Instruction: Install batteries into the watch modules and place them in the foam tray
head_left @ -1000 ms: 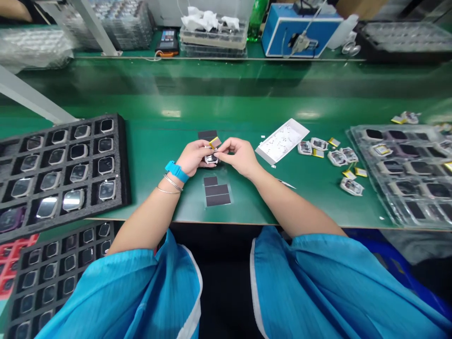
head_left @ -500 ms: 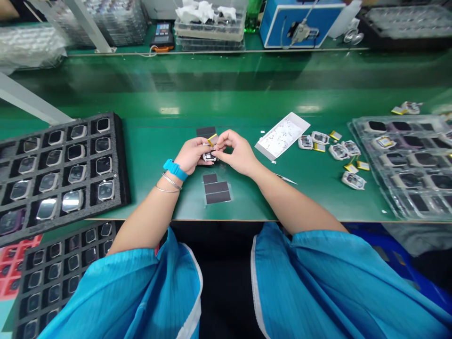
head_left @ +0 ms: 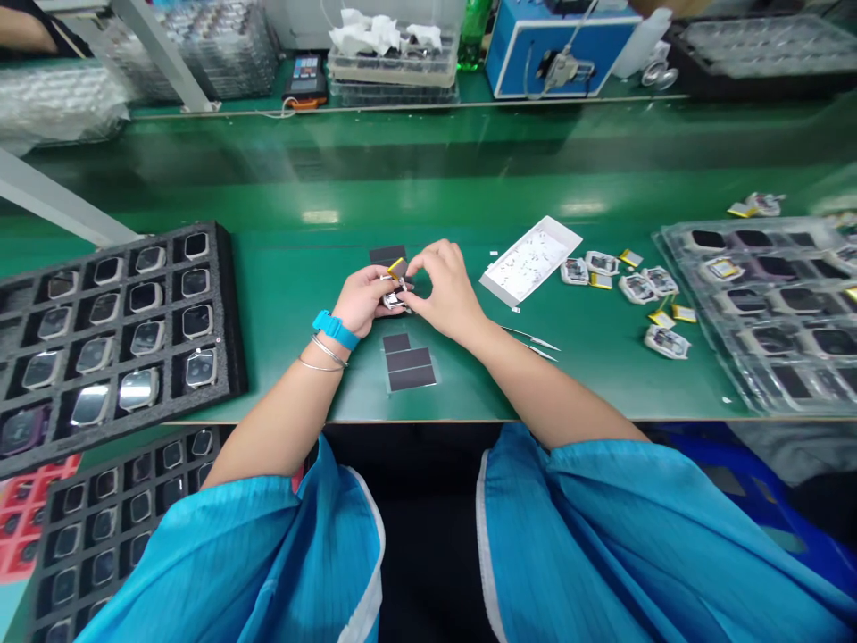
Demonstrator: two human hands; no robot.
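My left hand (head_left: 362,301) is closed around a small white smartwatch inner frame (head_left: 394,301), low over the green bench. A battery (head_left: 397,267) with a yellow edge sticks up from that frame, by the fingertips. My right hand (head_left: 448,286) bends in from the other side, thumb and fingers curled at the frame's right edge; whether a tiny part is between them is too small to make out. Dark adhesive sheets (head_left: 411,368) lie just in front of my hands, and another dark sheet (head_left: 387,254) lies behind them. Tweezers (head_left: 536,340) rest beside my right forearm.
A white card (head_left: 536,259) with tiny parts lies right of my hands. Several watch frames with batteries (head_left: 638,288) are farther right, before clear plastic trays (head_left: 743,304). On the left stands a black foam tray (head_left: 231,313) of watches. A shelf (head_left: 375,105) runs along the back.
My right hand's fingers have lifted and curled slightly at the frame, and the battery is tilted a little differently. More of the tweezers shows. The whole view has shifted slightly.
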